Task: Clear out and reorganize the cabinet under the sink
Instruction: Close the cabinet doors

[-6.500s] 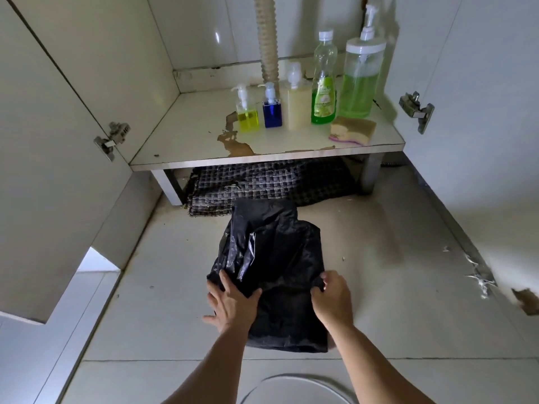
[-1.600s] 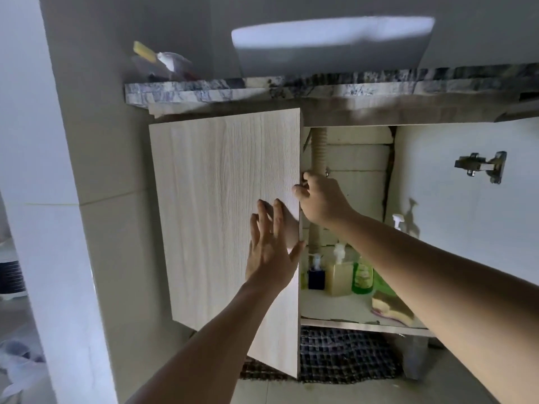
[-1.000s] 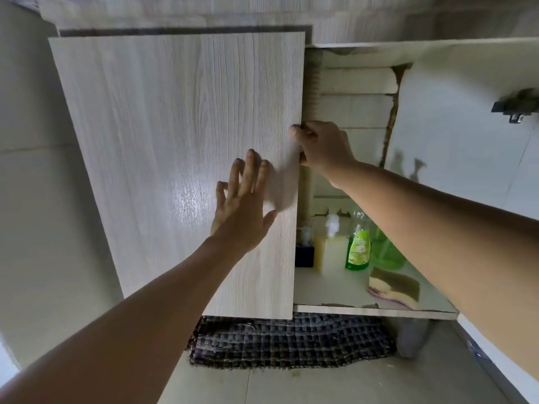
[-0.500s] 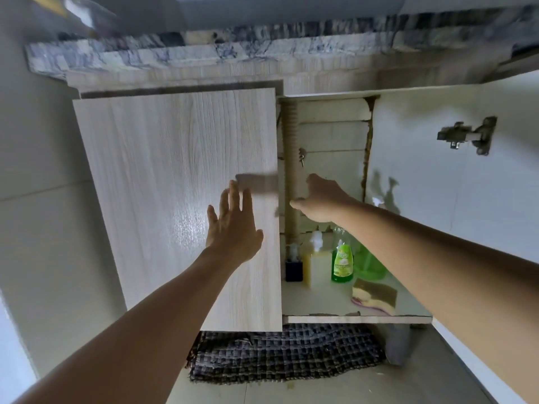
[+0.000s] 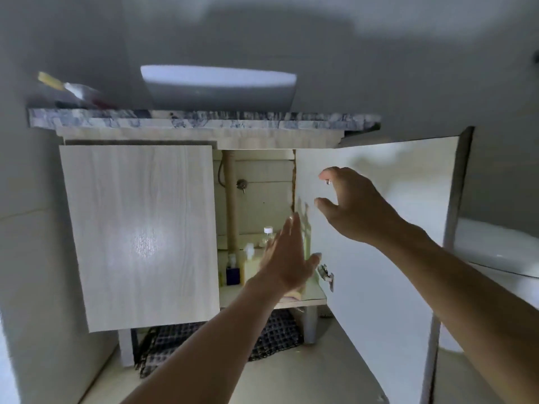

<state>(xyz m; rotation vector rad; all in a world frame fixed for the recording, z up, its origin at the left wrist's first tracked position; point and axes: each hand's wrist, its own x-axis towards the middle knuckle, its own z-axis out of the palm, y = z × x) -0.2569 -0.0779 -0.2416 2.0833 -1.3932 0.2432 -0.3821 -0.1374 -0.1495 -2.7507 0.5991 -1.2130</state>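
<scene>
- The left hand (image 5: 287, 259) is hanging in front of the open right half of the cabinet, fingers straight and together, holding nothing; half a second ago it was lying flat on the left door (image 5: 140, 234), so it is coming off that panel.
- The right hand (image 5: 354, 205), at about 2 o'clock from the left hand, is floating before the inner face of the right door (image 5: 388, 258), thumb and fingers spread in a wide claw, gripping nothing; a moment ago it was at the left door's free edge.
- The left door is now sitting flat against the cabinet front, whereas a second ago it was still being eased in. The right door is standing swung out.
- Deeper in, at 11 o'clock from the left hand, the shelf (image 5: 316, 295) is carrying the soap bottles (image 5: 249, 262), partly hidden behind that hand, with the drain hose (image 5: 230, 199) rising above.
- My reading: the sorting looks finished and shutting the right door is the likely remaining step.
</scene>
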